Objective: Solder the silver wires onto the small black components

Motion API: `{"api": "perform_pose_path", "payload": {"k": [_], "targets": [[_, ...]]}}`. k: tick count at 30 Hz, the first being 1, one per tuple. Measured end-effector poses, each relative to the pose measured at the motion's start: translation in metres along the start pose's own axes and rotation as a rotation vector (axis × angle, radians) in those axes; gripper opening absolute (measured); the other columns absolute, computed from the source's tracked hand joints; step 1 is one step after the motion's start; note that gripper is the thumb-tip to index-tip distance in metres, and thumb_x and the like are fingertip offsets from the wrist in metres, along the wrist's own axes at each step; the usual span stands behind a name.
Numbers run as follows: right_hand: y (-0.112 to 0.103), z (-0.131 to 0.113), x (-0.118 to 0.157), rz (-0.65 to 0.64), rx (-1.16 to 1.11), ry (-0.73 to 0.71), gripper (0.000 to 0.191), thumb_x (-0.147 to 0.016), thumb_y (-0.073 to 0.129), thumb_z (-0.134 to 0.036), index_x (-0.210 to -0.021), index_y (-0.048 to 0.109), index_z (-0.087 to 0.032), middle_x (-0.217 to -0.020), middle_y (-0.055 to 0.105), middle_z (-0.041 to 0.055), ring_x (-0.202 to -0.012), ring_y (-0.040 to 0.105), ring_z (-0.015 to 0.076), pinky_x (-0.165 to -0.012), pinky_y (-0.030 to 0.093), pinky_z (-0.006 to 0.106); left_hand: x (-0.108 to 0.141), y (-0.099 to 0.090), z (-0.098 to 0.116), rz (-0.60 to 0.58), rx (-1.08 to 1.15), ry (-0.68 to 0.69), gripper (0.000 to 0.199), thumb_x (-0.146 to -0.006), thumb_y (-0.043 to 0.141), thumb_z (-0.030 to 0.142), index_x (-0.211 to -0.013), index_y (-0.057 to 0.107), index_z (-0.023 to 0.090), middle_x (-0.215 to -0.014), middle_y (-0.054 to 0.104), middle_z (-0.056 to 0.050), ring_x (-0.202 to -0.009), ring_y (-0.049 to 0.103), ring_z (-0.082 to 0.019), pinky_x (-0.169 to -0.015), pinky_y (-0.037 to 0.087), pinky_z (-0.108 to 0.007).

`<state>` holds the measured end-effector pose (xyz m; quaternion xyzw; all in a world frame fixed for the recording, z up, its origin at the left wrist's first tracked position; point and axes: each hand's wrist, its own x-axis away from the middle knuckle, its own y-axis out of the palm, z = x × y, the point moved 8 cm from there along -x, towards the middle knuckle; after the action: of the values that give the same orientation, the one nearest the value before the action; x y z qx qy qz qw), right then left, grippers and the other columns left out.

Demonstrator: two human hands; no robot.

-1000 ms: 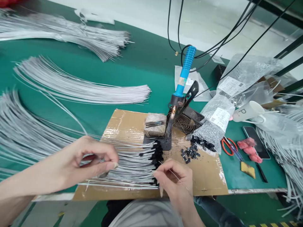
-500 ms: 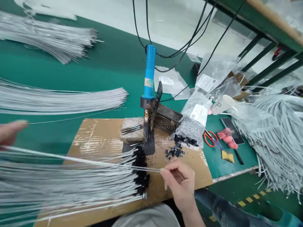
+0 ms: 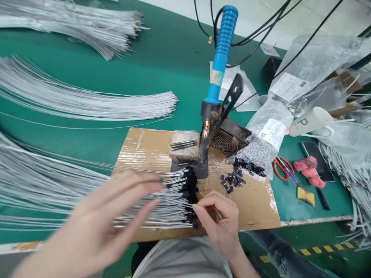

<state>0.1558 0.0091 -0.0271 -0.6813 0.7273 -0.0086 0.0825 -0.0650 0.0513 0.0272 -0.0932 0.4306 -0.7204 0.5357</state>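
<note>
With thumb and forefinger pinched, my right hand (image 3: 218, 222) holds the end of a thin grey wire (image 3: 188, 205). A fine strand also crosses that hand. My left hand (image 3: 104, 220), slightly blurred, is stretched out above the bundle of grey wires (image 3: 52, 173), fingers straight and thumb apart. It hides part of the bundle; nothing shows in its grasp. Black connectors (image 3: 189, 189) cap the bundle's right-hand ends, just left of my right fingertips. Beyond them stands a blue-handled soldering iron (image 3: 223, 50), tip down in its stand.
Loose black connectors (image 3: 233, 179) lie on the cardboard (image 3: 255, 200), near a plastic bag of small parts (image 3: 263, 131). Two more wire bundles rest on the green table, one being the nearer bundle (image 3: 116, 102). Scissors (image 3: 284, 169), a phone (image 3: 317, 160) and a mug (image 3: 311, 121) stand right.
My left hand has come from the far left edge to over the wire bundle. My right hand keeps its pinch near the connectors. The camera view has shifted, moving the bench scene right.
</note>
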Motion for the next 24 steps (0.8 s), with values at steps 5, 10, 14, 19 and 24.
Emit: {"api": "perform_pose_path", "payload": {"k": [5,10,14,19,24], "targets": [[0.001,-0.003,-0.003,0.011,0.035,-0.020,0.019,-0.093,0.070,-0.016,-0.075,0.067,-0.020,-0.066,0.059,-0.0048,-0.058,0.051,0.0083,-0.053,0.037,0.020,-0.018,0.061,0.049,-0.173,0.123,0.011,0.025,-0.099,0.048,0.009,-0.112,0.064,0.023,-0.095,0.072,-0.001,-0.084,0.068,-0.016,-0.081,0.053,-0.031],[-0.005,0.006,-0.004,0.034,0.009,0.076,0.022,-0.095,0.070,-0.023,-0.073,0.066,-0.020,-0.066,0.057,-0.0038,-0.058,0.050,0.0098,-0.053,0.037,0.023,-0.019,0.078,0.036,-0.322,0.221,-0.175,0.022,-0.103,0.045,0.018,-0.095,0.064,0.023,-0.079,0.069,0.001,-0.068,0.062,-0.015,-0.060,0.045,-0.026],[-0.008,0.014,-0.003,0.011,-0.059,0.135,0.022,-0.099,0.065,-0.029,-0.079,0.068,-0.020,-0.069,0.059,-0.0019,-0.056,0.050,0.0101,-0.051,0.038,0.024,-0.015,0.083,0.026,-0.360,0.354,-0.305,0.025,-0.105,0.048,0.028,-0.089,0.066,0.023,-0.075,0.067,0.002,-0.065,0.059,-0.014,-0.056,0.041,-0.024],[-0.009,0.020,-0.002,0.041,-0.112,0.168,0.024,-0.095,0.071,-0.030,-0.074,0.067,-0.020,-0.066,0.057,-0.0029,-0.054,0.047,0.0094,-0.049,0.037,0.023,-0.017,0.084,0.025,-0.354,0.427,-0.371,0.028,-0.103,0.049,0.030,-0.085,0.068,0.022,-0.067,0.064,0.003,-0.060,0.055,-0.013,-0.053,0.038,-0.024],[-0.008,0.022,-0.001,0.050,-0.112,0.199,0.024,-0.095,0.072,-0.032,-0.074,0.069,-0.020,-0.065,0.058,-0.0030,-0.051,0.047,0.0091,-0.048,0.038,0.024,-0.023,0.085,0.024,-0.328,0.438,-0.401,0.029,-0.101,0.052,0.032,-0.082,0.070,0.021,-0.068,0.066,0.002,-0.060,0.056,-0.014,-0.054,0.040,-0.023]]}}
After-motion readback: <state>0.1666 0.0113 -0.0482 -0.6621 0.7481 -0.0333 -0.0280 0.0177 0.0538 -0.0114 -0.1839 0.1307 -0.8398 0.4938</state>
